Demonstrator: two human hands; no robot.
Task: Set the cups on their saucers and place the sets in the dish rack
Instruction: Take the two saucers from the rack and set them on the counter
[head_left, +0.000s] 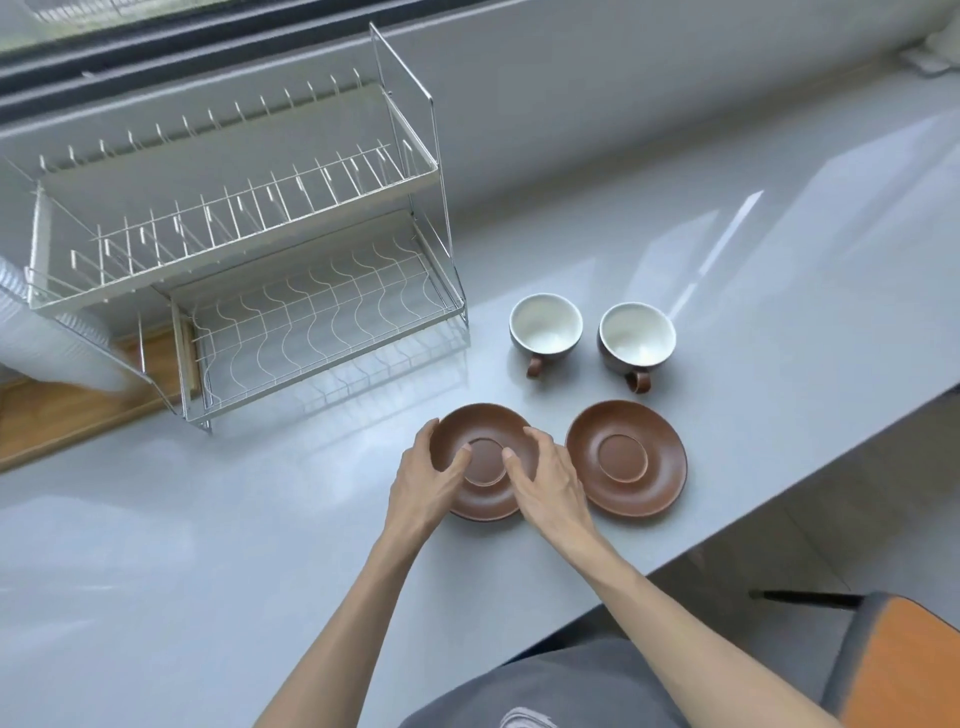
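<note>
Wire dish rack (244, 249) standing at far left of grey table (675, 260), two tiers, both tiers holding nothing. Wooden board (78, 410) lying under and beside rack's left end, blurred translucent thing at the frame's left edge, cannot tell what.

Moving right: left saucer (480, 499), brown, sitting on table near the front edge, just right of rack's front corner. Left hand (423, 475) gripping its left rim, fingers curling over the far edge, thumb lying in the centre well. Right hand (550, 475) gripping the same saucer's right rim, fingers curled over the edge, thumb pressing near the well. Cannot tell whether saucer is lifting off the table or lying flat.

Right saucer (626, 458) lying flat just beside the first, untouched, rims close but apart.

Behind saucers: left cup (545, 327) and right cup (636, 338), both upright on table, white inside, dark outside, brown handles pointing toward the person. Standing side by side, apart, neither on a saucer.

Far right, lower corner: orange chair seat (914, 660) showing below table edge.
</note>
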